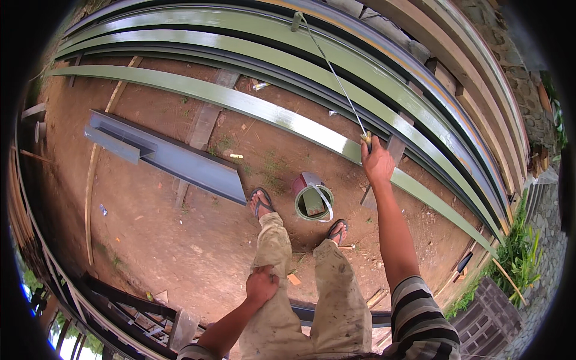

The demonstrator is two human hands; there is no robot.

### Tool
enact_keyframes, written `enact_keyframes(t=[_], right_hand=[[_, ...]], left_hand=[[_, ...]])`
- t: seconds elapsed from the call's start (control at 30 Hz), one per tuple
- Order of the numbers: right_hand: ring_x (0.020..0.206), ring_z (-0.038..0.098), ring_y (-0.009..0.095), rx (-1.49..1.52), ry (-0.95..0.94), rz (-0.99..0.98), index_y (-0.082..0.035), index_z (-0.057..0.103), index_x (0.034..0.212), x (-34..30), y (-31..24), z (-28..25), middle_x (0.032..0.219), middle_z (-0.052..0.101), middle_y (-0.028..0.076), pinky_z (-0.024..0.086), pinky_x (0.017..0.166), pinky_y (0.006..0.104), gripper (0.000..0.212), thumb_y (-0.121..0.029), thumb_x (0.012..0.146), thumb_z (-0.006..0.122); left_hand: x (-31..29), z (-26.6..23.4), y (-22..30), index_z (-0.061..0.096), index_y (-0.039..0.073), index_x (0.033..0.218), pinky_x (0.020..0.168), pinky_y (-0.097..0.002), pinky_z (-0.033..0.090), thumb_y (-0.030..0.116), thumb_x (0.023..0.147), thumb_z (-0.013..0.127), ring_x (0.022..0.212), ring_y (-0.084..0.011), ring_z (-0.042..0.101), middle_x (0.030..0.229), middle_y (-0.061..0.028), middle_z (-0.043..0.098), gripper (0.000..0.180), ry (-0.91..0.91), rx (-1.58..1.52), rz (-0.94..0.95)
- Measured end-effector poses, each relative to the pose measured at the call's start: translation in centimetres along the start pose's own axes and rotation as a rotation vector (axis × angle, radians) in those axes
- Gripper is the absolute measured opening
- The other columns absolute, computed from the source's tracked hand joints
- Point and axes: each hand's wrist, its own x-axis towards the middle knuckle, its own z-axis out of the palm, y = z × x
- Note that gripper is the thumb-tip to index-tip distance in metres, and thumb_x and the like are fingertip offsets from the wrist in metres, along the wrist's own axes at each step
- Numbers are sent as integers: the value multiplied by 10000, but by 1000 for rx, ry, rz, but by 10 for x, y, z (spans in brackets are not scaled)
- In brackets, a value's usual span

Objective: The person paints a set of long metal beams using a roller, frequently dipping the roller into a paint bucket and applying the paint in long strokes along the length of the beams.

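Observation:
My right hand (377, 161) is closed around the handle of a paint roller (334, 73). Its long thin rod reaches away from me, and the small roller head (296, 22) rests on a green-painted metal beam (252, 27) among the far ones. Below my right hand runs a nearer green beam (270, 112), wet-looking and shiny along its middle. My left hand (262, 285) lies on my left thigh, its fingers curled; whether it pinches the trouser cloth cannot be made out. Between my feet and the near beam stands a paint bucket (297, 204) with green paint inside and a white handle.
A short grey steel channel (180, 163) lies on the dirt at the left. Wooden and concrete supports (207, 120) hold the beams off the ground. Unpainted brownish beams (480, 66) run along the far right. Plants (519, 258) and a stone wall (549, 234) border the right side.

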Motion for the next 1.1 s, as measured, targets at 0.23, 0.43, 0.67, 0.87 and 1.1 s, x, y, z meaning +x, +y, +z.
enact_keyframes(t=[0.23, 0.43, 0.67, 0.87, 1.1], right_hand=[[805, 698, 484, -22, -7, -56, -112, 563, 1073, 20, -85, -8, 836, 721, 250, 538, 714, 581, 315, -416, 995, 591], [857, 709, 465, 1, -39, -148, -90, 595, 1110, 70, -231, -9, 883, 732, 246, 543, 767, 563, 359, -429, 995, 586], [930, 698, 476, 46, -82, -302, -100, 548, 1291, 85, -322, -7, 969, 734, 252, 539, 811, 553, 404, -364, 988, 598], [1002, 678, 481, 84, -132, -439, -171, 226, 1636, 66, -305, 2, 1147, 691, 295, 526, 870, 551, 740, -240, 995, 590], [1037, 675, 475, 47, -95, -472, -102, 333, 1591, 121, -447, -14, 1134, 699, 293, 520, 910, 560, 636, -271, 1018, 551]], left_hand=[[13, -17, -26, 631, 102, 1304, 1017, -473, 505, 325, 895, 577, 1222, -333, 600, 1274, -160, 664, 469, -7, -13, 8], [9, -23, -35, 640, 91, 1264, 1004, -479, 511, 319, 895, 566, 1226, -316, 594, 1250, -148, 666, 440, 2, -40, 3], [16, -42, -53, 643, 76, 1241, 1004, -480, 515, 313, 901, 552, 1218, -307, 599, 1225, -144, 675, 424, 10, -161, -18], [19, -48, -57, 642, 60, 1206, 996, -488, 521, 307, 903, 539, 1221, -312, 599, 1212, -149, 678, 404, 14, -253, -42], [23, -52, -64, 657, 60, 1210, 972, -460, 535, 324, 884, 562, 1144, -330, 645, 1178, -174, 687, 430, 60, -275, -63]])
